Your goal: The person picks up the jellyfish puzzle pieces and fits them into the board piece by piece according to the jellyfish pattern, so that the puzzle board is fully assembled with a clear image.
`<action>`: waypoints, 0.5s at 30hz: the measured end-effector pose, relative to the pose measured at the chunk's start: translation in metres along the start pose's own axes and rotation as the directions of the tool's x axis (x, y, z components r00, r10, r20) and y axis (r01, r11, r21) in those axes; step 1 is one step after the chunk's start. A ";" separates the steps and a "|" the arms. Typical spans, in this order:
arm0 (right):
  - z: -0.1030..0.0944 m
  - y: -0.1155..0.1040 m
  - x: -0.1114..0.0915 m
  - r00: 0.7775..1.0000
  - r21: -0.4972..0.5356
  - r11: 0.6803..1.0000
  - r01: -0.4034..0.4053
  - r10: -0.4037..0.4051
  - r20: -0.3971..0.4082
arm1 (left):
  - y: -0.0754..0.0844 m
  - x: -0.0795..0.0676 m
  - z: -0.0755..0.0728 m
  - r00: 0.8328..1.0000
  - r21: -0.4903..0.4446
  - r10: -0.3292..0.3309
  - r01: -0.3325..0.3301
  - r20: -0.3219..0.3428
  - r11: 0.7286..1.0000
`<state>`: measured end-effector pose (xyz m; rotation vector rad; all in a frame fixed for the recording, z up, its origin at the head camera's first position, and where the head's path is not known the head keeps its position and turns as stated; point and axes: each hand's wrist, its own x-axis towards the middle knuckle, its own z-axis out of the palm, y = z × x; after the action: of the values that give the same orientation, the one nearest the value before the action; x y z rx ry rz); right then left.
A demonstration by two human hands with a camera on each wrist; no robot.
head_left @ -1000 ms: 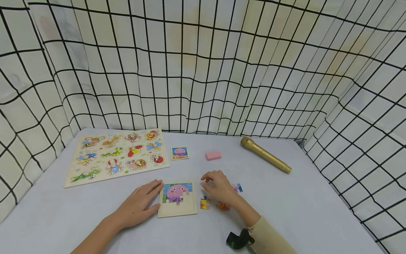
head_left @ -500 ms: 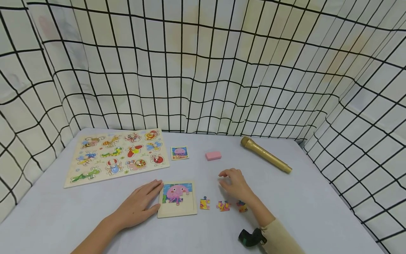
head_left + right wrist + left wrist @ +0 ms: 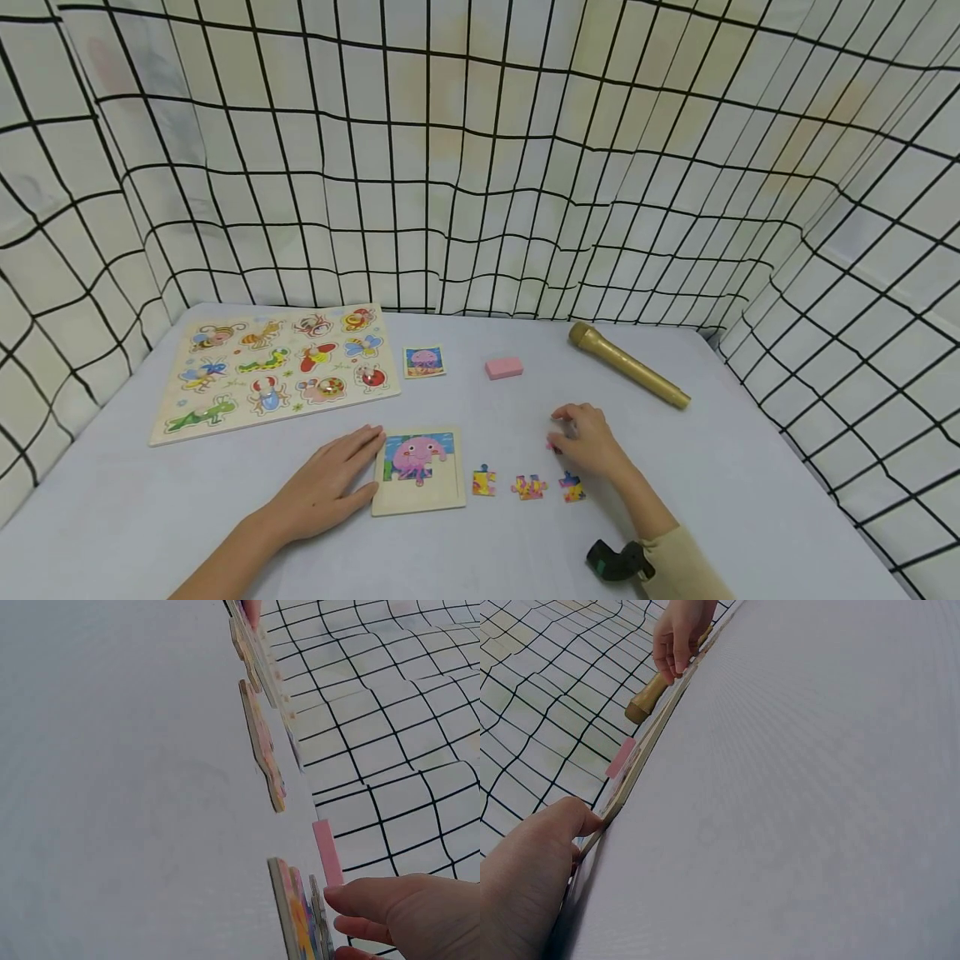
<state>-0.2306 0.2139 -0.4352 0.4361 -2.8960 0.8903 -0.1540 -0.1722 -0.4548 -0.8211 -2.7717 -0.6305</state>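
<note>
Puzzle board [image 3: 438,492] (square, pale wood, pink octopus) is flat on the white desk [image 3: 450,558], your left hand [image 3: 333,481] resting straight-fingered against its left edge, your right hand [image 3: 592,442] kinda loose by a mostly hidden pink jigsaw piece [image 3: 553,447].

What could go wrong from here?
1. The right hand is at a mostly hidden pink piece, with a yellow-and-blue piece close by; it might knock that one out of place.
2. The puzzle board lies close to the leftmost loose piece. If the left hand, at the board's left edge, pushes, the two could bump.
</note>
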 end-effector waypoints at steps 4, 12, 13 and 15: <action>0.000 0.004 -0.001 1.000 -0.029 0.999 0.026 -0.026 0.003 | 0.000 0.000 0.000 1.000 -0.003 -0.005 0.005 0.004 1.000; -0.005 0.001 -0.003 0.997 -0.034 0.999 -0.041 0.043 0.058 | 0.000 0.000 0.000 1.000 0.002 -0.005 0.005 0.001 1.000; -0.006 0.001 -0.003 0.997 -0.034 0.998 -0.051 0.053 0.064 | 0.000 0.000 0.000 1.000 0.002 -0.005 0.005 0.002 1.000; -0.007 0.001 -0.004 0.995 -0.030 0.998 -0.061 0.063 0.072 | 0.001 0.000 0.000 1.000 0.002 -0.004 0.004 0.003 1.000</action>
<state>-0.2269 0.2192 -0.4308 0.3859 -3.0002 0.8589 -0.1534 -0.1721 -0.4542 -0.8170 -2.7765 -0.6274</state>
